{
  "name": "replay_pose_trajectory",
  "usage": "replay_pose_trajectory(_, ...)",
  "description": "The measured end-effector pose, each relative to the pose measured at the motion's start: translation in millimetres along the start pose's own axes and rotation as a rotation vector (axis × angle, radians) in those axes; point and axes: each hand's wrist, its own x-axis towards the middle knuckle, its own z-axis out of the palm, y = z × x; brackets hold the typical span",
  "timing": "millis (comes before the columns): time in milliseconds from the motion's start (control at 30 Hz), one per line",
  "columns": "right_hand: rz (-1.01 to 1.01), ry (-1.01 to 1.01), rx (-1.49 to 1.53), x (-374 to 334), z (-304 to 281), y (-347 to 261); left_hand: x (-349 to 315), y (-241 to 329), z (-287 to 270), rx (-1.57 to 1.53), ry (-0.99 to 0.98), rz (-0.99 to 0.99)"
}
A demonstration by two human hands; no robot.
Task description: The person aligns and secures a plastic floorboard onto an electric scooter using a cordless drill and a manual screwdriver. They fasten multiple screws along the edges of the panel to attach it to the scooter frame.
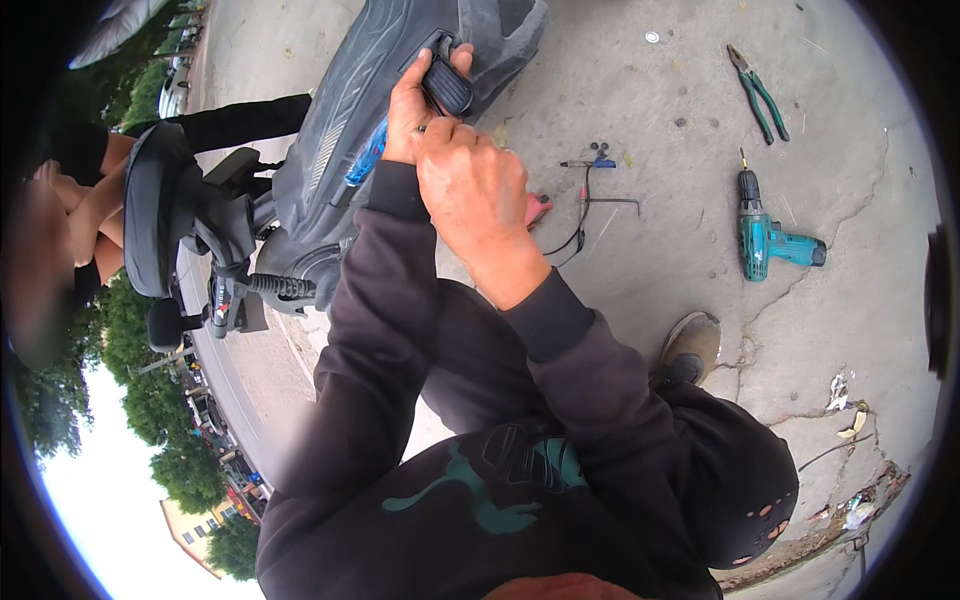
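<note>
A grey scooter (pixel 330 150) stands in front of me at the upper left. My left hand (pixel 415 105) grips a small black ribbed part (pixel 447 86) against the scooter's grey body panel. A blue-handled tool (pixel 366 155) sticks out below that hand, along the panel. My right hand (pixel 470 190) is closed, its fingers curled beside the left hand near the black part; whether it holds the tool's handle I cannot tell. Both forearms wear dark sleeves.
On the cracked concrete lie a teal cordless drill (pixel 768 238), green-handled pliers (pixel 758 92), a thin metal rod with black wire (pixel 590 205) and a small red item (pixel 538 207). My shoe (pixel 690 345) rests on the ground. Another person (pixel 80 200) stands at the left by the scooter's handlebar.
</note>
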Motion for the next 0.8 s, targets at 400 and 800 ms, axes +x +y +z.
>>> replay_pose_trajectory(400, 0.093, -0.015, 0.259, 10, 3, 10, -8, -8, 33, -0.006, 0.258, 0.013)
replay_pose_trajectory(800, 0.212, -0.022, 0.485, 12, -1, 8, -6, -4, 9, -0.009, -0.065, -0.014)
